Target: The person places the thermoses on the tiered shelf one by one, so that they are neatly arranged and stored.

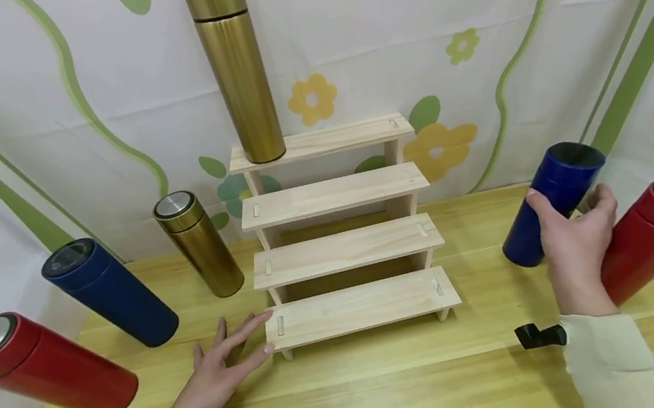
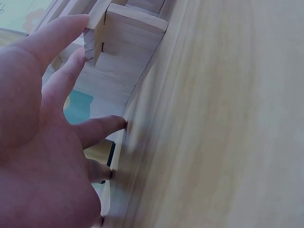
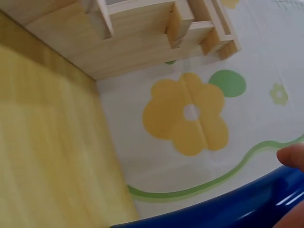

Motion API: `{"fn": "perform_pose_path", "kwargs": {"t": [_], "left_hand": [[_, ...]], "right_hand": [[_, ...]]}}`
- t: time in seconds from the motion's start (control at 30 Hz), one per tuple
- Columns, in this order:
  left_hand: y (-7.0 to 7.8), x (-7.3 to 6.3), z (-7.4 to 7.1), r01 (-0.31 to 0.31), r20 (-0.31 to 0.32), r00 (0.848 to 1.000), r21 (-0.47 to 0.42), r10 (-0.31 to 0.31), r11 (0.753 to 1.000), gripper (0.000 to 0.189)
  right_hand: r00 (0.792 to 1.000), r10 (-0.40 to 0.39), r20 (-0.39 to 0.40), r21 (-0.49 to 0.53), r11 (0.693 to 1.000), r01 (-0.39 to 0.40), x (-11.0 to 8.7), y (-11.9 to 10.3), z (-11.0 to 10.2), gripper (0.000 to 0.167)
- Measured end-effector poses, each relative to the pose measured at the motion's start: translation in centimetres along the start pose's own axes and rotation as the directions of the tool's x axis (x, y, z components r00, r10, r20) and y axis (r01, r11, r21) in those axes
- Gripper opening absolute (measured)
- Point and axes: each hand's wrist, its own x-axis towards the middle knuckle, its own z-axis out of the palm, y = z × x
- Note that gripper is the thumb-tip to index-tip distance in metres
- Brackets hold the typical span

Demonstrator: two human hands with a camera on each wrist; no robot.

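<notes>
My right hand [image 1: 581, 248] grips a shiny dark blue thermos flask [image 1: 522, 232] at the right, thumb on its near side. Whether the flask's base touches the table cannot be told. Along the lower edge of the right wrist view runs the blue flask [image 3: 213, 209]. A four-step wooden display stand [image 1: 354, 308] occupies the middle. My left hand [image 1: 219, 372], fingers spread, touches the left end of its lowest step with thumb and index finger. In the left wrist view, other fingers of the left hand [image 2: 47, 156] reach down to the tabletop. A tall gold flask [image 1: 241, 83] stands on the top step.
Left of the stand are a small gold flask [image 1: 197, 243], a matte blue flask [image 1: 110, 294] and a red flask [image 1: 45, 369]. Another red flask [image 1: 651, 235] stands close beside my right hand. Behind the wooden table [image 1: 378, 392] hangs a flower-patterned cloth [image 1: 353, 33].
</notes>
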Motion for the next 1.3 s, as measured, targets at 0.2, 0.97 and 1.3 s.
{"fn": "perform_pose_path", "kwargs": {"t": [0.2,0.97,1.3], "left_hand": [[0.0,0.1,0.1,0.000,0.004,1.000,0.005,0.000,1.000,0.056],[0.0,0.1,0.2,0.004,0.011,1.000,0.006,-0.004,1.000,0.057],[-0.1,-0.1,0.1,-0.006,0.006,1.000,-0.007,0.006,1.000,0.057]], "right_hand": [[0.997,0.065,0.034,0.004,0.998,-0.065,0.7,1.9,0.2,0.097],[0.992,0.060,0.115,-0.114,0.992,-0.047,1.6,5.5,-0.6,0.093],[0.994,0.030,0.109,-0.208,0.978,-0.007,1.3,5.6,-0.4,0.091]]}}
